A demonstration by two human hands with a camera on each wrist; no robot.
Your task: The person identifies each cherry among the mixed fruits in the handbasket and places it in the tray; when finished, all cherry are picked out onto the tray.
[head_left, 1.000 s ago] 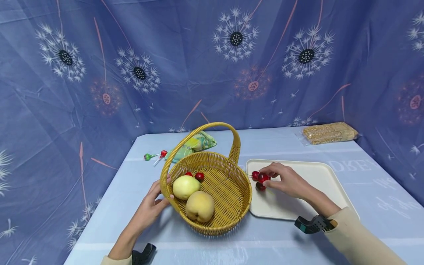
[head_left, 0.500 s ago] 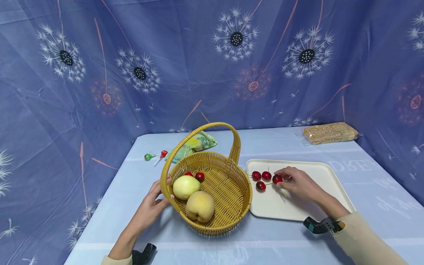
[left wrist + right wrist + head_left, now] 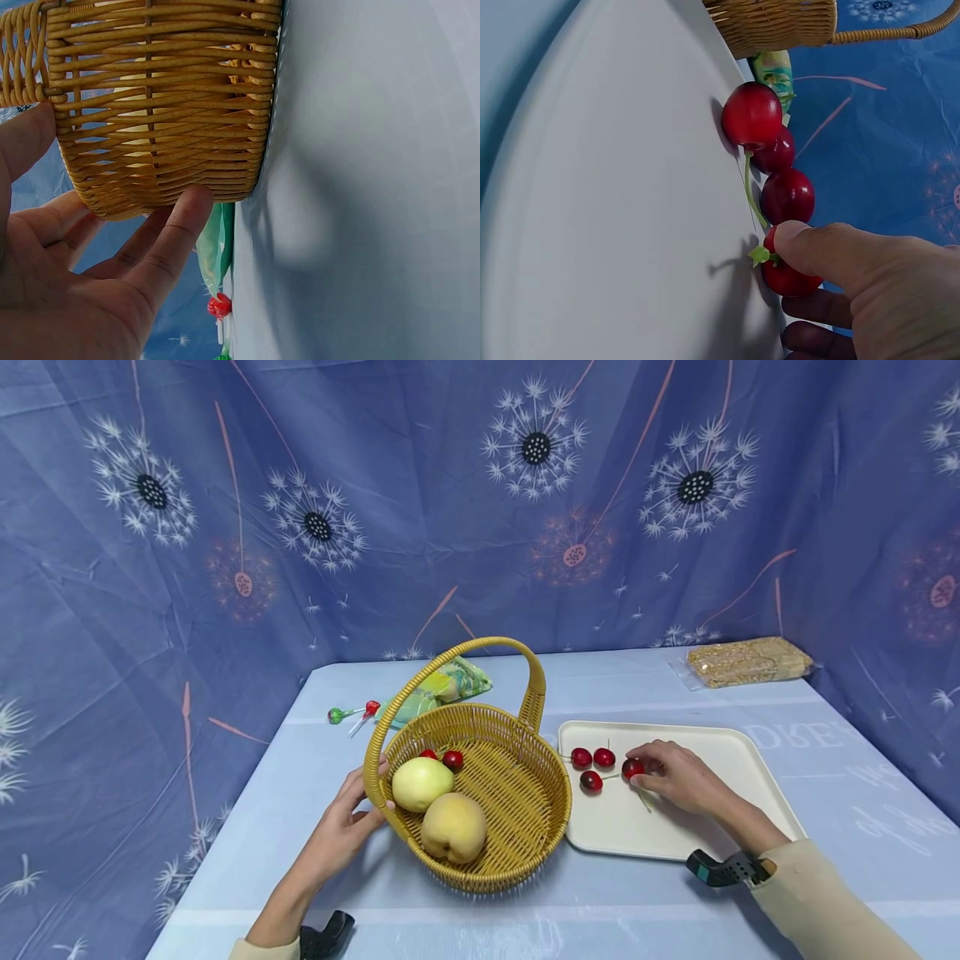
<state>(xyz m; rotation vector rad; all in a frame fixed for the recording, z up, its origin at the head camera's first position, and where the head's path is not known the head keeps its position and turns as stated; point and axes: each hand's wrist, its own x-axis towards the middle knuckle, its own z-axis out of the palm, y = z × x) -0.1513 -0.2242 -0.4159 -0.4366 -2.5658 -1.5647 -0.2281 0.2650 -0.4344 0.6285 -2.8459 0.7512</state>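
My right hand [image 3: 681,775] pinches a red cherry [image 3: 632,767] between thumb and fingers, low over the cream tray [image 3: 705,835]; the cherry's green stem points toward the camera in the right wrist view. Just left of it, three other cherries [image 3: 591,782] lie on the tray. Against the left side of the golden wicker basket [image 3: 517,802] rests my left hand [image 3: 347,825], its fingers extended along the weave and its thumb [image 3: 30,139] by the handle base. Inside the basket are a pale green-yellow fruit [image 3: 422,784], a peach [image 3: 453,827] and two cherries [image 3: 452,760].
Behind the basket lies a green plastic packet [image 3: 450,681], with a red lollipop [image 3: 371,707] and a green lollipop [image 3: 334,716] to its left. A clear-wrapped tan packet [image 3: 750,662] sits at the table's back right. A blue dandelion-print curtain [image 3: 465,510] surrounds the table.
My right hand has moved right across the tray with a cherry, coming away from the other cherries, which now show separately. The left hand and basket stay put.
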